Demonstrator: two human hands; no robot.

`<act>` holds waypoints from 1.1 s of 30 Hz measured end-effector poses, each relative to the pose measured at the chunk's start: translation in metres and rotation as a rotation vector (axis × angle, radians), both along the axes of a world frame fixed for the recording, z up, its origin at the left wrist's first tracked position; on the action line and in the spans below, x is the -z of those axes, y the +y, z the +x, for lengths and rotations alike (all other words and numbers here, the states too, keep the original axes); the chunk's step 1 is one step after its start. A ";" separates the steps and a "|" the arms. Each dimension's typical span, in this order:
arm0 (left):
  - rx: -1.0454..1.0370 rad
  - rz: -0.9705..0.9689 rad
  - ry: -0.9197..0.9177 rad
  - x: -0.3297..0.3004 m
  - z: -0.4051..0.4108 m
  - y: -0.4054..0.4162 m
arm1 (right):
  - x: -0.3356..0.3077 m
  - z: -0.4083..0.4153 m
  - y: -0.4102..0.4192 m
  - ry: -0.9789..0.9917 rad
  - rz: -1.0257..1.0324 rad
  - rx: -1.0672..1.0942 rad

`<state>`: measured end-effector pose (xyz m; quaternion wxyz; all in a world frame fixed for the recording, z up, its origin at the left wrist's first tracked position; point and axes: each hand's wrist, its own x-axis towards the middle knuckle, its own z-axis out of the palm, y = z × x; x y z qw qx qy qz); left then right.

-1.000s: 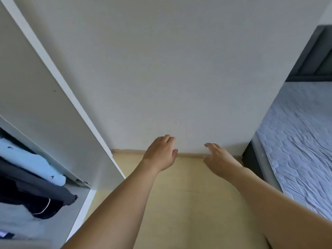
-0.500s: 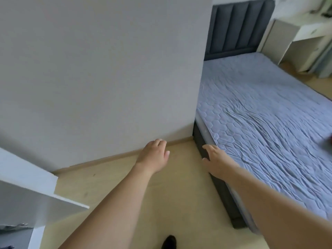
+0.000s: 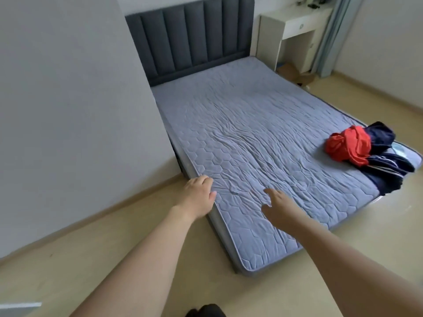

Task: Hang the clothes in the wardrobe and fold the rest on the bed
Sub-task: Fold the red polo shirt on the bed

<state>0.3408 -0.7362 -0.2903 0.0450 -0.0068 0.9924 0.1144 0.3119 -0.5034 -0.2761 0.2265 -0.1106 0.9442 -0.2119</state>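
Both hands, left hand and right hand, reach forward with relaxed fingers, holding nothing. Clothes lie bunched well beyond the right hand, at the bed edge; a careless grab risks dragging them onto the floor.

Both hands out front, empty, fingers relaxed: left hand over the bed near edge, right hand above the mattress. Red garment piled on navy clothes at far foot corner. Dark headboard, white desk beyond.
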 end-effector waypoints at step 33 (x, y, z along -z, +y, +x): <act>0.094 -0.007 -0.110 0.005 -0.406 0.355 | 0.018 -0.398 0.351 -0.001 -0.003 0.037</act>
